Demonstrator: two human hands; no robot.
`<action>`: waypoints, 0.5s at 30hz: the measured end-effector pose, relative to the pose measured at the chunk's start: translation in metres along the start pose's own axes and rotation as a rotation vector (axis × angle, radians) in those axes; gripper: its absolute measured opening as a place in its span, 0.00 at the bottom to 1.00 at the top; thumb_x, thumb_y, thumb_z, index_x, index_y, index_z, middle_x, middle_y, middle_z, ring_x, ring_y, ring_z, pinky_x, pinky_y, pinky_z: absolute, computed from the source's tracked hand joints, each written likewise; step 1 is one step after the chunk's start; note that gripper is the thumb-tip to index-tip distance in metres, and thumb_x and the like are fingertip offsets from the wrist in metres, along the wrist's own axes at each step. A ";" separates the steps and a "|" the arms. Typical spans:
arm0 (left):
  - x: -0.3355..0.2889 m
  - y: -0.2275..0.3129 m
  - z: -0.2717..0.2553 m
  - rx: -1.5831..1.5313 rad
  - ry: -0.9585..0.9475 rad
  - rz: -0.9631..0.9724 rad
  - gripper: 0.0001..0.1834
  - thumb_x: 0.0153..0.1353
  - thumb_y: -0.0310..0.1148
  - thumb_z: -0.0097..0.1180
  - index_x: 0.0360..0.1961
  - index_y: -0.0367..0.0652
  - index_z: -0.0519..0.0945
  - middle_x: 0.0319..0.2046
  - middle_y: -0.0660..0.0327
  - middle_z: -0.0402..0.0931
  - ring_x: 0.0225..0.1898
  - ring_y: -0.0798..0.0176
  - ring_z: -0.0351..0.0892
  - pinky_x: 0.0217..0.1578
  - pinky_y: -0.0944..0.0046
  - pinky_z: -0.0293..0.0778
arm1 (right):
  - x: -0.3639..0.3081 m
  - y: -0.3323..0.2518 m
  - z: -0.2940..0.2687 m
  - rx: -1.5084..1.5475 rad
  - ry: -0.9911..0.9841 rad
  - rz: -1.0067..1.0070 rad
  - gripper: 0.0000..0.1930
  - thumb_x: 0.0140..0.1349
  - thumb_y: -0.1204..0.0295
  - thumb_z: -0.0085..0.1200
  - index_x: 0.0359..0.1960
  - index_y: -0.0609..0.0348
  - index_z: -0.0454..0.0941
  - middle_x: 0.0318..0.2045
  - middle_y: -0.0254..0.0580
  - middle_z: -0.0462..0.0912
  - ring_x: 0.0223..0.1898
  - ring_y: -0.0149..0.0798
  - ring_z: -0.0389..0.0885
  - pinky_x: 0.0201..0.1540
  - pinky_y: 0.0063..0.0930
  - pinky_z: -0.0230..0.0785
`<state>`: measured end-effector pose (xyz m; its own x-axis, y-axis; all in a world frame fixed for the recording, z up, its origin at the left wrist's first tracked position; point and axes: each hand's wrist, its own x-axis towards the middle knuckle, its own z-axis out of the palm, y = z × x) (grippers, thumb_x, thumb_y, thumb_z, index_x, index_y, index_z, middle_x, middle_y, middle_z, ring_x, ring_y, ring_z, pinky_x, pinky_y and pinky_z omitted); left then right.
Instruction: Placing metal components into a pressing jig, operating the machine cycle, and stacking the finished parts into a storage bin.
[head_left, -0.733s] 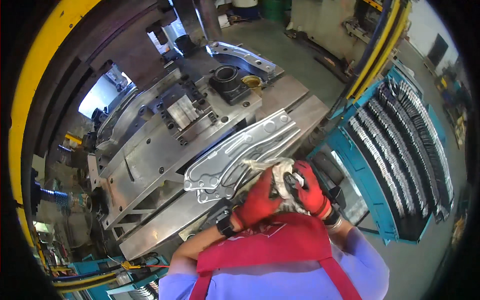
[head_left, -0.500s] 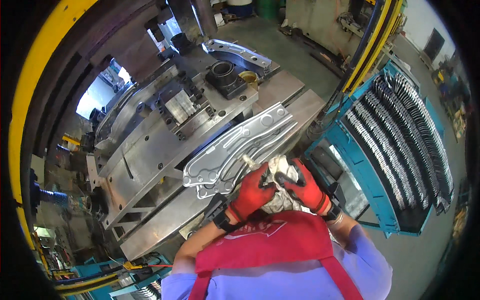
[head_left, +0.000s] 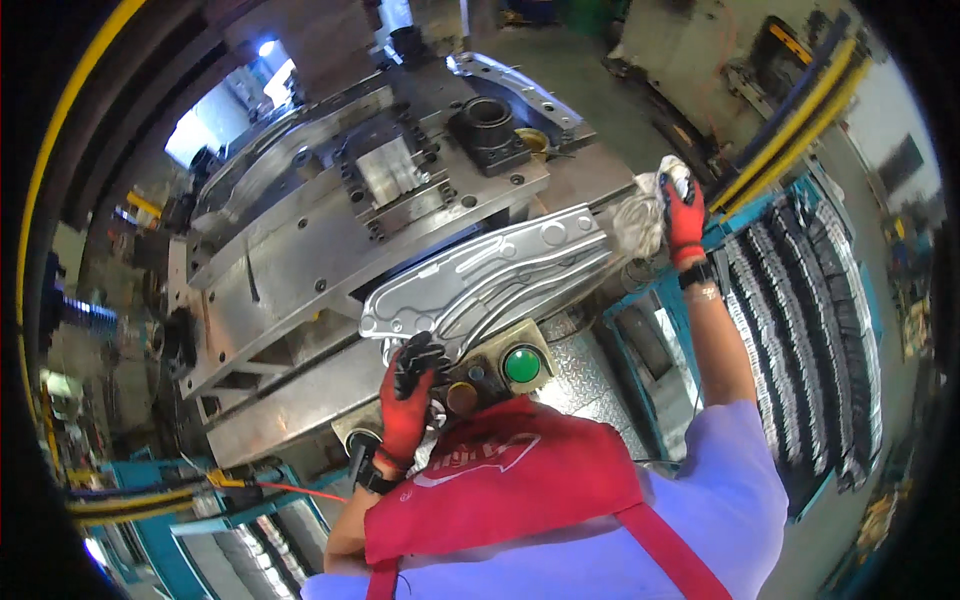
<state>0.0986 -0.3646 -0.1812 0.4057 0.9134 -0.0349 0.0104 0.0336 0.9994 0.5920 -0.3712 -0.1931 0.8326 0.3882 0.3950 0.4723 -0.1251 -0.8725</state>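
My right hand (head_left: 684, 215), in a red glove, is stretched out to the far right and grips a crumpled whitish cloth (head_left: 637, 222). The cloth hangs beside the right end of the stamped metal panels (head_left: 485, 265). These silvery panels, long and curved with raised ribs and round bosses, lie overlapping along the near edge of the machine bed. My left hand (head_left: 410, 388), in a red glove with black fingers, is by their lower left end. Its fingers are bent and somewhat apart, with nothing visible in them; whether they touch the metal is unclear.
A heavy steel die (head_left: 300, 270) fills the machine bed beyond the panels. Close to my body is a control box with a green button (head_left: 521, 365). On the right, a teal rack (head_left: 668, 330) holds rows of metal parts. Yellow bars (head_left: 800, 120) rise at the far right.
My hands were together at the cloth and have parted. The right carried the cloth outward to the far right; the left moved left and let go, uncovering the green button.
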 end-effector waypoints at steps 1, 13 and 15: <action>-0.006 0.007 0.003 -0.141 0.034 -0.067 0.18 0.60 0.24 0.47 0.52 0.36 0.67 0.43 0.56 0.73 0.42 0.63 0.75 0.42 0.65 0.73 | 0.017 0.016 0.007 -0.087 -0.024 -0.079 0.33 0.50 0.54 0.57 0.50 0.68 0.67 0.48 0.56 0.71 0.50 0.49 0.70 0.53 0.35 0.60; -0.048 -0.060 -0.009 -0.142 0.299 -0.196 0.17 0.54 0.24 0.53 0.47 0.38 0.73 0.40 0.59 0.76 0.41 0.67 0.75 0.43 0.68 0.71 | -0.096 -0.081 0.044 0.050 -0.746 -0.541 0.21 0.49 0.74 0.57 0.48 0.59 0.72 0.42 0.43 0.75 0.45 0.39 0.73 0.49 0.30 0.64; -0.045 -0.091 -0.005 -0.230 0.293 -0.198 0.17 0.54 0.25 0.54 0.46 0.38 0.73 0.41 0.59 0.76 0.42 0.66 0.75 0.43 0.68 0.70 | -0.122 -0.117 0.068 -0.187 -0.982 -0.877 0.30 0.44 0.67 0.60 0.52 0.60 0.67 0.51 0.50 0.69 0.56 0.51 0.62 0.59 0.40 0.54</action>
<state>0.0747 -0.4062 -0.2707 0.1390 0.9558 -0.2591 -0.1555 0.2795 0.9475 0.4153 -0.3416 -0.1594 -0.2815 0.8881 0.3634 0.8402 0.4110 -0.3537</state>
